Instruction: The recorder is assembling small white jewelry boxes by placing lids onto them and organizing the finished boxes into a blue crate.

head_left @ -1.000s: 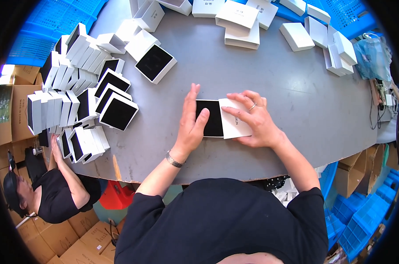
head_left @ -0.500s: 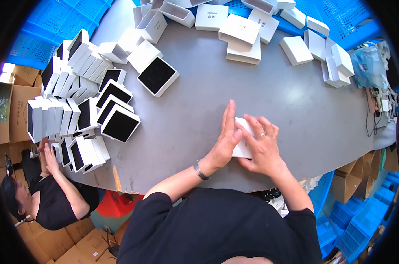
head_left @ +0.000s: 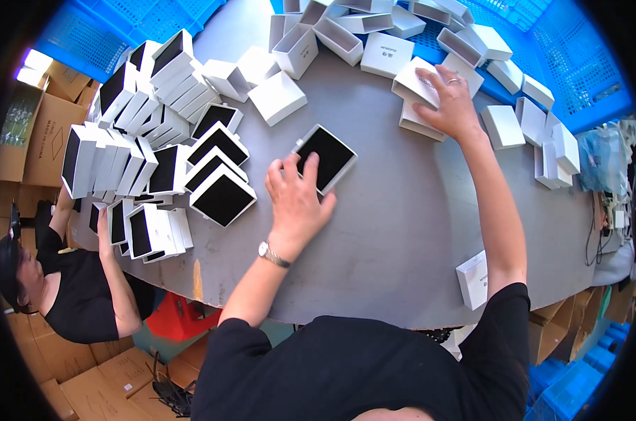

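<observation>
My left hand [head_left: 295, 200] lies flat on the grey table [head_left: 402, 231], its fingertips on the near edge of a white box with a black insert [head_left: 327, 156]. My right hand [head_left: 450, 105] reaches far out and rests, fingers spread, on a white lid [head_left: 413, 84] that tops a short stack of lids. A closed white box [head_left: 474, 279] stands on its side near the table's front edge, right of my right arm.
Rows of white boxes with black inserts [head_left: 156, 161] crowd the table's left side. Loose white lids and open boxes [head_left: 346, 35] lie along the far edge before blue crates [head_left: 542, 49]. Another person [head_left: 72, 281] sits low at the left, among cardboard cartons [head_left: 37, 133].
Both hands left the box they were pressing shut near the front edge. The left hand moved to a black-insert box at centre; the right reached to the far lid stack.
</observation>
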`<control>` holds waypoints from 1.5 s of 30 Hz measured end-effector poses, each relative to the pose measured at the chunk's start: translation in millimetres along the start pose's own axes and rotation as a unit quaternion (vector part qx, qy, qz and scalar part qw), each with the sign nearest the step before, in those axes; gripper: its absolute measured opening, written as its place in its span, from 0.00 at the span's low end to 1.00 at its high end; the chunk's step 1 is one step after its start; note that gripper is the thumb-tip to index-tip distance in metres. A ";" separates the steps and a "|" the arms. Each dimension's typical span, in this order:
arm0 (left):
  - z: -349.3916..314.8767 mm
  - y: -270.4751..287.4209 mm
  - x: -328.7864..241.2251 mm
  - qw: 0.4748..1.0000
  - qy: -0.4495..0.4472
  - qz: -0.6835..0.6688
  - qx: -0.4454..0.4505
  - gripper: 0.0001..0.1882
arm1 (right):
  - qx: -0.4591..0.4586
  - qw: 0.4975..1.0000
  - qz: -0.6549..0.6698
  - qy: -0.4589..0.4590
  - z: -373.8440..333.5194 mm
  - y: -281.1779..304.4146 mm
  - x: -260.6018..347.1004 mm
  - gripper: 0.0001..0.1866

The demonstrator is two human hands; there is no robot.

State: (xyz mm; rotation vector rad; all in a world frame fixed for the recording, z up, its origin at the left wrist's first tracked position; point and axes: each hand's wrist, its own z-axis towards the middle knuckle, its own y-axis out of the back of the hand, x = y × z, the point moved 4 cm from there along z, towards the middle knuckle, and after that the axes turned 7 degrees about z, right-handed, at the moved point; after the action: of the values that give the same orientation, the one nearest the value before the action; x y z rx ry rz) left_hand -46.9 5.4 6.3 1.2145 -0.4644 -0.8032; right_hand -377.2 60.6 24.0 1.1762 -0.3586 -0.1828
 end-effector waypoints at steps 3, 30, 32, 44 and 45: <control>-34.9 0.5 9.4 0.994 0.019 -0.105 -0.004 0.35 | -0.011 1.000 -0.004 0.004 -23.2 12.5 37.0 0.38; -56.8 -1.2 -4.4 0.927 -0.137 -0.329 0.114 0.31 | 0.130 0.946 0.286 0.077 -176.2 21.4 135.5 0.45; -55.8 -2.2 -2.2 0.930 -0.133 -0.322 0.119 0.31 | 0.137 0.950 0.265 0.094 -174.6 22.3 137.1 0.45; -56.7 -10.3 -2.6 0.899 -0.127 -0.408 0.102 0.34 | 0.152 0.961 0.218 0.075 -182.4 25.4 132.6 0.44; -58.3 -12.5 -2.5 0.895 -0.132 -0.415 0.095 0.34 | 0.150 0.961 0.219 0.073 -183.2 23.9 131.1 0.44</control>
State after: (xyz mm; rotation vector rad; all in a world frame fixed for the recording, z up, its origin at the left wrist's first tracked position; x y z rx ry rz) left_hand -11.2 43.1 -23.2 1.5083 -0.2255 -1.7031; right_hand -189.2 185.9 7.9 1.3681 -0.5184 0.3553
